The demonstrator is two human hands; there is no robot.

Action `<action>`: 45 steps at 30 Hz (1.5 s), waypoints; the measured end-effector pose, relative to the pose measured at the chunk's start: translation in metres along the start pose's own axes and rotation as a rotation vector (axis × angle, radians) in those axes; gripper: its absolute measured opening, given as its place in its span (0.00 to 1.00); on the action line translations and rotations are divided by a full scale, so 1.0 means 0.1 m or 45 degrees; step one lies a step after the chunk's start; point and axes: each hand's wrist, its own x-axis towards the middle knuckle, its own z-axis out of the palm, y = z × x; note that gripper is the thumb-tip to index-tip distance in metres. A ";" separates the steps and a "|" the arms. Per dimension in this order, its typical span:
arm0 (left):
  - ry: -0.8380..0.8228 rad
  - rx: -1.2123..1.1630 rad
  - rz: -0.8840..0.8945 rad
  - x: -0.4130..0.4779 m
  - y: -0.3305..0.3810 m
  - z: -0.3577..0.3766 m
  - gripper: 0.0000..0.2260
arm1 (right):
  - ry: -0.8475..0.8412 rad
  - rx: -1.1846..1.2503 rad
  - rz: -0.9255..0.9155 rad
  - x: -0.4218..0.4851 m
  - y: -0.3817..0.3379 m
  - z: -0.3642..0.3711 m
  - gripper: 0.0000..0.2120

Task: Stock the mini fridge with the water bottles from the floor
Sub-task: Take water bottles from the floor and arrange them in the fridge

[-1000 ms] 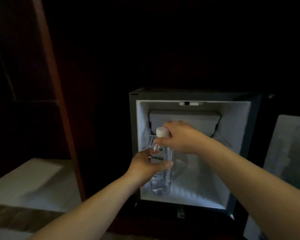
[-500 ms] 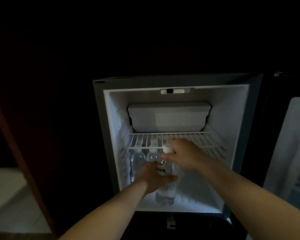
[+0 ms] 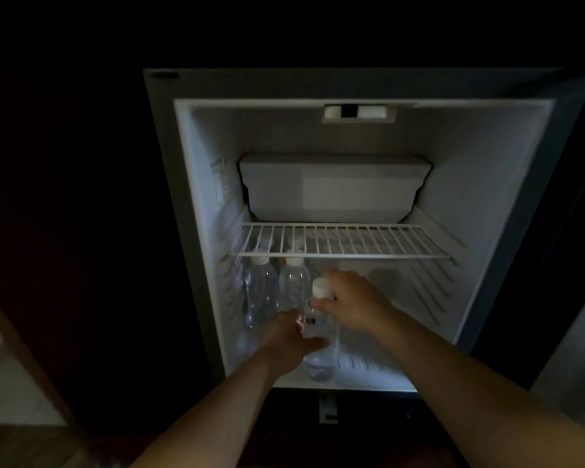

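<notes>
From your head camera, the fridge (image 3: 196,231) stands open in a dark room; its wire shelf (image 3: 338,241) is bare on top, a white box (image 3: 335,187) sits at the back above it, and below it two bottles (image 3: 260,292) stand upright side by side against the left wall, with more caps dimly visible behind them. Your left hand (image 3: 289,336) is wrapped around the middle of a third bottle (image 3: 318,363); your right hand (image 3: 352,305) pinches its neck just under the white cap (image 3: 321,288); that bottle stands near the front of the fridge floor, just right of the other two.
</notes>
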 end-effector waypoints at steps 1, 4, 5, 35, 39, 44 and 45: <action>0.039 0.040 -0.013 0.01 -0.01 0.01 0.12 | 0.023 0.024 0.021 0.01 0.02 0.03 0.18; 0.085 -0.008 -0.049 0.04 -0.04 0.08 0.11 | 0.158 0.085 0.063 0.02 0.06 0.15 0.19; 0.073 -0.050 -0.061 0.06 -0.07 0.09 0.11 | 0.206 0.123 0.077 0.02 0.07 0.19 0.19; 0.460 -0.050 0.262 0.32 -0.11 0.03 0.32 | 0.327 0.482 0.532 0.62 0.48 0.58 0.26; 0.468 -0.019 0.262 0.30 -0.13 0.04 0.32 | 0.343 0.571 0.485 0.82 0.51 0.68 0.24; 0.456 0.040 0.317 0.29 -0.20 0.02 0.31 | 0.431 0.636 0.541 0.79 0.55 0.81 0.12; 0.458 0.050 0.317 0.29 -0.20 0.02 0.31 | 0.464 0.662 0.555 0.79 0.56 0.85 0.11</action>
